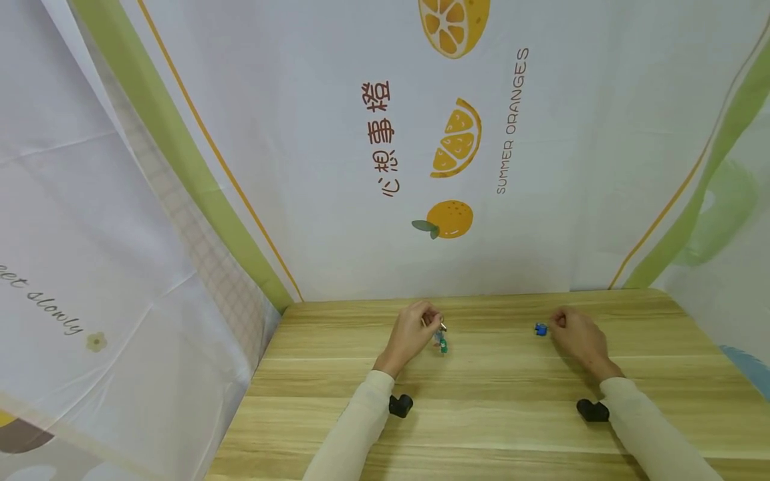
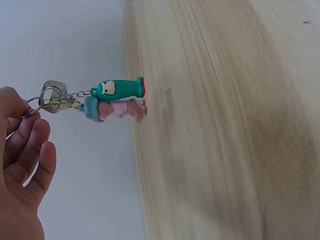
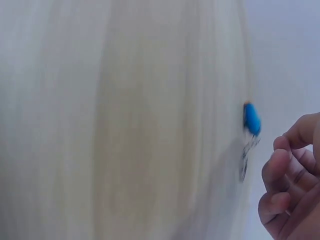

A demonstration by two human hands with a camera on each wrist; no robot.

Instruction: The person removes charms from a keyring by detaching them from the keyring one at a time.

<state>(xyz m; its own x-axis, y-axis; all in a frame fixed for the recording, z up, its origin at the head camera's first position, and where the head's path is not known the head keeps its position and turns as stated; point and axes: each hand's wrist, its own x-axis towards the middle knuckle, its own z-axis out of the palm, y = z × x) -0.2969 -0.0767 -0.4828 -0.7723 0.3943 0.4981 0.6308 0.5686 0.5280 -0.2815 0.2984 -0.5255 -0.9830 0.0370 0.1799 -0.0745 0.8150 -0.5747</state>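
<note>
My left hand (image 1: 414, 329) pinches a metal ring (image 2: 34, 107) between thumb and forefinger, its other fingers loosely bent. From the ring's clasp and short chains hang a green figure charm (image 2: 117, 88) with a pale face and red base, and a pink figure charm (image 2: 122, 108) with a blue-grey hat. On the right, a small blue charm (image 1: 541, 329) lies on the table near its far edge, its thin chain (image 3: 244, 162) trailing from it. Close beside it is my right hand (image 1: 580, 336), fingers loosely curled, thumb tip near the forefinger, nothing visible in its grasp.
A wood-grain table (image 1: 481, 427) carries all of this. Behind it hangs a white cloth (image 1: 337, 254) printed with oranges; another white cloth (image 1: 150, 321) hangs at the left. Black wrist mounts (image 1: 401, 405) stick out from both cream sleeves (image 1: 355, 427).
</note>
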